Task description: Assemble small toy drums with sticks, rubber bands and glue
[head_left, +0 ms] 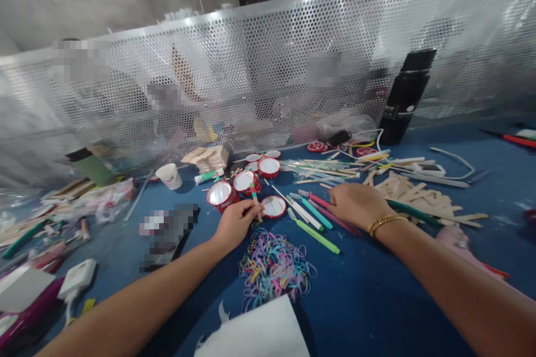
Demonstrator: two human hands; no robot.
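My left hand (239, 223) pinches a flat wooden stick (254, 196) with red and green bands, held upright. Right beside it lies a round white disc with a red rim (274, 207), with stacks of similar discs (220, 194) just behind. My right hand (355, 206), a gold bracelet at its wrist, is curled down over the markers, and its fingertips are hidden. A red marker (319, 201) and a purple marker (341, 222) run in under it. Nearer the middle lie a turquoise marker (320, 216) and a lime green marker (317, 236).
A heap of coloured rubber bands (276, 268) lies in front, above a white sheet (255, 332). Loose wooden sticks (419, 195) spread at right. A black bottle (408, 97) stands before the perforated metal screen (268, 67). A paper cup (169, 176) stands left.
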